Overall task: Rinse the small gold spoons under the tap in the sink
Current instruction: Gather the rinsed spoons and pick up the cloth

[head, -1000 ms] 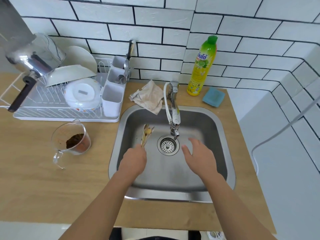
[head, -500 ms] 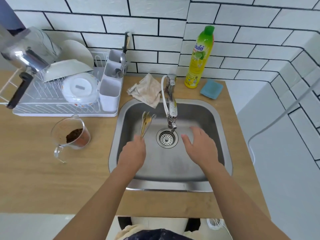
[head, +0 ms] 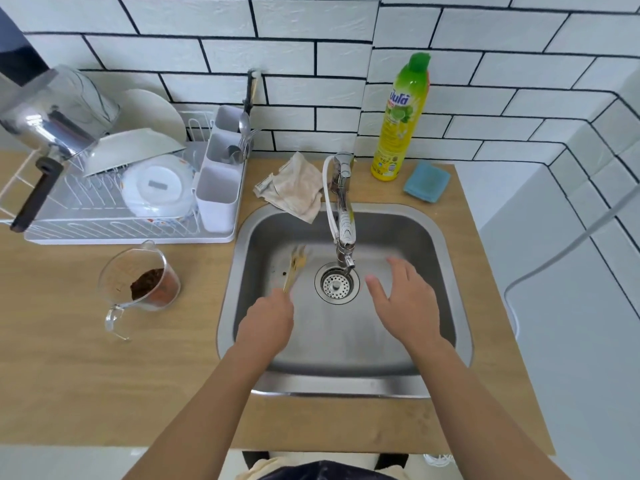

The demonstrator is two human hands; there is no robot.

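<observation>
My left hand (head: 265, 322) is closed around a bunch of small gold spoons (head: 296, 266), whose bowls point away from me over the left side of the steel sink (head: 460, 306). They look blurred. The chrome tap (head: 343, 209) reaches over the drain (head: 336, 284), to the right of the spoons; no water stream is visible. My right hand (head: 403, 299) hovers with fingers spread over the right half of the basin, just right of the drain, holding nothing.
A white dish rack (head: 114, 230) with plates, a pot and a cutlery holder stands at left. A measuring jug (head: 138, 282) with brown powder sits near the sink's left rim. Behind the sink lie a crumpled cloth (head: 294, 188), a yellow detergent bottle (head: 401, 119) and a blue sponge (head: 427, 181).
The spoons in my left hand now appear blurred, as if being shaken. My right hand has stayed spread beside the drain. The camera has tilted slightly.
</observation>
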